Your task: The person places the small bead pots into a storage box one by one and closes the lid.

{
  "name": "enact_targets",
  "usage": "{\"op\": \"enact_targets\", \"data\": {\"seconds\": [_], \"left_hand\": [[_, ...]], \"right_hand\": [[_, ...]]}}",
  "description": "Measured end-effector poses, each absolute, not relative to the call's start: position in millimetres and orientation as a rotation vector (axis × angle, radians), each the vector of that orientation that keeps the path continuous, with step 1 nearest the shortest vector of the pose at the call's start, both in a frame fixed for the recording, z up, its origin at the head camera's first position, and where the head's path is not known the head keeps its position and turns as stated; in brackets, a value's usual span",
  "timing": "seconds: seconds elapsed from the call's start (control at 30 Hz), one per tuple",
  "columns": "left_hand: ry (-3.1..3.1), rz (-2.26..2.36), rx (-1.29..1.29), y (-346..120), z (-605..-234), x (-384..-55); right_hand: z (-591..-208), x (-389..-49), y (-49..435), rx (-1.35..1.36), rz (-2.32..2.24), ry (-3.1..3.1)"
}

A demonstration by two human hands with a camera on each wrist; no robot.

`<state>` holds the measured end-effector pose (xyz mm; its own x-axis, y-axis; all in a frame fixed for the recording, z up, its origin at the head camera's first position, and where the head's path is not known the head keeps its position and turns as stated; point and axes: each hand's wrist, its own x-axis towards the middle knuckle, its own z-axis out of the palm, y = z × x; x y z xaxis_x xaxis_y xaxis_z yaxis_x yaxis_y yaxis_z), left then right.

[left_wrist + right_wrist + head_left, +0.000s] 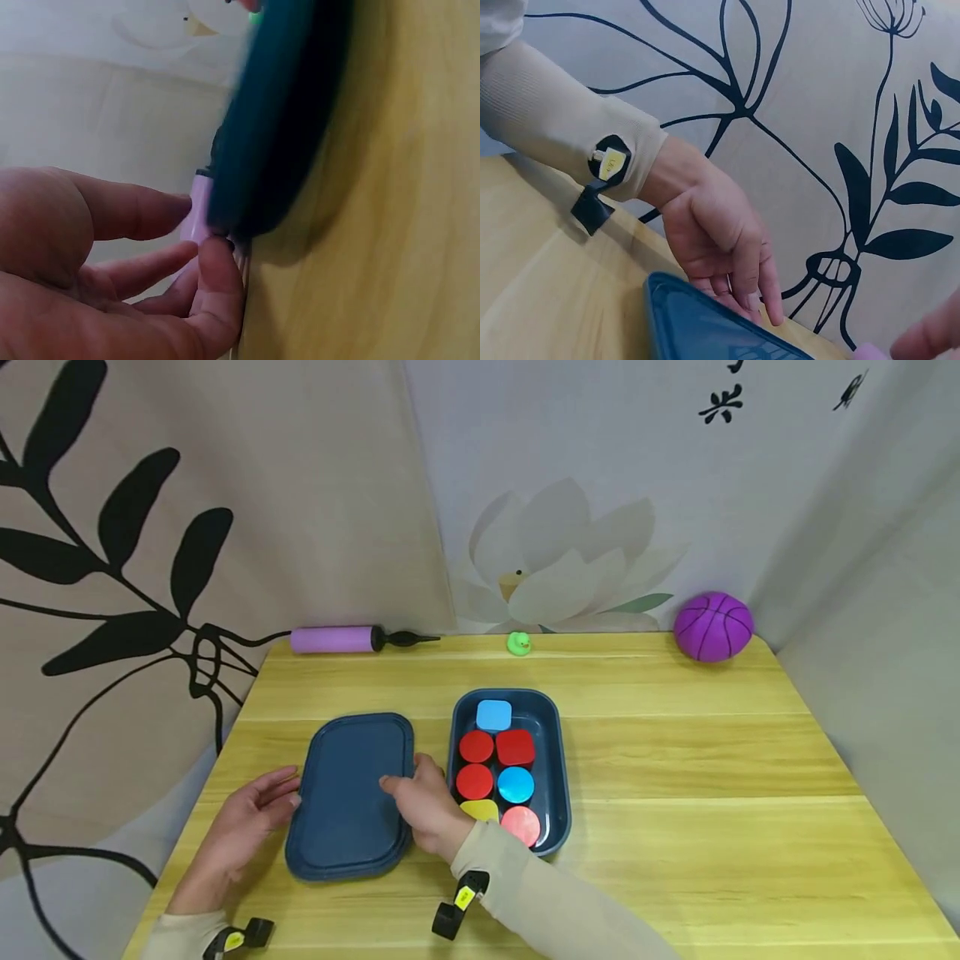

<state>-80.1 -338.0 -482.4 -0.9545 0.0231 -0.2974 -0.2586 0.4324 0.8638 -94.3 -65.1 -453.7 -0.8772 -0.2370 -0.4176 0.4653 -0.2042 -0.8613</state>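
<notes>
A dark blue rectangular lid (349, 797) with rounded corners is held slightly off the table. My right hand (429, 804) pinches its right edge, thumb on top and the other fingers beyond or under the rim. At the opposite edge is my left hand (253, 818), fingers loosely bent, fingertips (217, 259) close to the rim; I cannot tell whether they touch it. To the right stands a matching blue tray (552, 777), partly behind my right hand and sleeve. Several coloured blocks lie in it, among them a blue square block (493, 716) and a pink round block (521, 825).
Along the table's back edge lie a purple hand pump (333, 639), a small green rubber duck (518, 643) and a purple basketball (713, 627). A patterned curtain (300, 485) hangs behind the wooden table (712, 827).
</notes>
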Motion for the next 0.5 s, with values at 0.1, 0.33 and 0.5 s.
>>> {"op": "enact_targets", "data": {"seconds": [0.1,0.33,0.5], "left_hand": [[2.433,1.506,-0.222,-344.3,-482.8,-80.0],[2.170,1.900,-0.184,-361.3,-479.6,-75.4],[2.041,2.079,-0.008,-369.2,-473.5,-73.5]], "right_hand": [[-455.5,-94.5,-67.7,0.289,-2.145,1.628],[-456.9,-95.6,-69.1,0.252,-2.199,1.611],[-455.5,-98.6,-66.4,0.217,-2.251,1.569]]}}
